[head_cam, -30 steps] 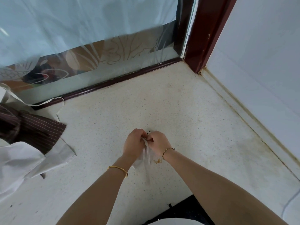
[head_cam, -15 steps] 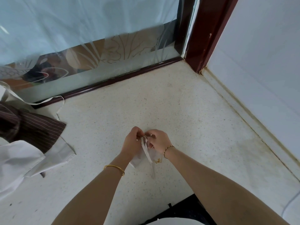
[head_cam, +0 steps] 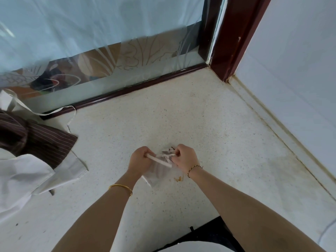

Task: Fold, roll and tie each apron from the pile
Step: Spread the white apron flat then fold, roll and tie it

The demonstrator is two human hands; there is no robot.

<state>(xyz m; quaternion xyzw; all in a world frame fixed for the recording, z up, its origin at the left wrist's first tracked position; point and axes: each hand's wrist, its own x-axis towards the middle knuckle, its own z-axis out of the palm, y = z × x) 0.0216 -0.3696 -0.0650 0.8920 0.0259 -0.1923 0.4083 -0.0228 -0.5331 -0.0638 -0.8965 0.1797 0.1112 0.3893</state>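
While fists curl — left hand (head_cam: 139,159) | right hand (head_cam: 185,157) | pulling strap (head_cam: 160,160) taut

The rolled apron (head_cam: 158,172) is largely covered by the left hand (head_cam: 140,160) and right hand (head_cam: 185,157); its knot is blurred. The pile of aprons (head_cam: 27,160) is cut off by the left edge.

Apron pile at 9 o'clock: brown pinstriped apron (head_cam: 45,140), white apron (head_cam: 23,177). Worktop (head_cam: 200,124) cream, speckled. Rolled apron (head_cam: 158,170) white. Bangle (head_cam: 121,188) gold.
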